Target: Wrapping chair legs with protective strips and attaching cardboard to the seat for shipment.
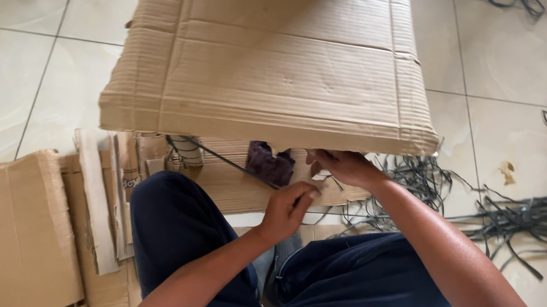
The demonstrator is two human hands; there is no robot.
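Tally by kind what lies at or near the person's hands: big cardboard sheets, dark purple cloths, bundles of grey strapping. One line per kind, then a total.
Big cardboard sheet, above both hands: 1
Dark purple cloth: 1
Bundle of grey strapping on the floor: 1
Total: 3

One big cardboard sheet (pixel 274 57) lies ahead; below its near edge, two hands (pixel 288 206) and one dark purple block (pixel 270 163); left of the sheet, one cardboard box (pixel 1 225); right of it, one tangle of dark straps (pixel 520 219) on the floor.
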